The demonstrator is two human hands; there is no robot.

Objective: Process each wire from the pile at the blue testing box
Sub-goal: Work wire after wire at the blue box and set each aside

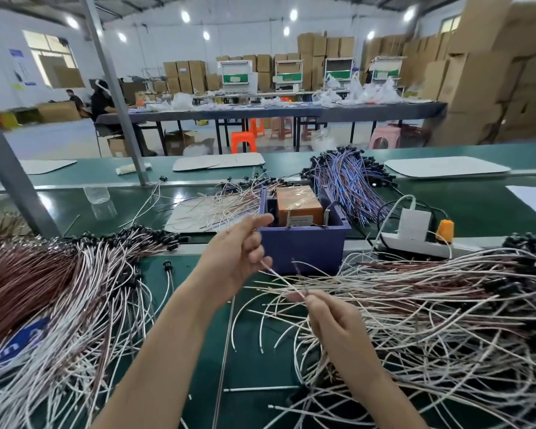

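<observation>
Right hand [331,320] pinches one wire [280,277] just above the pile [430,305] at 3 o'clock; left hand [237,252] pinches its tip. Our box [304,246] sits at 12 o'clock on the desk [254,360]. We'd say we're mid-pick: next, free it and steer the tip to the box.

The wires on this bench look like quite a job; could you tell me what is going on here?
A person is holding one white wire, pinched between the left hand and the right hand, just in front of the blue testing box. It has not reached the box yet. Large wire piles lie on either side.
</observation>
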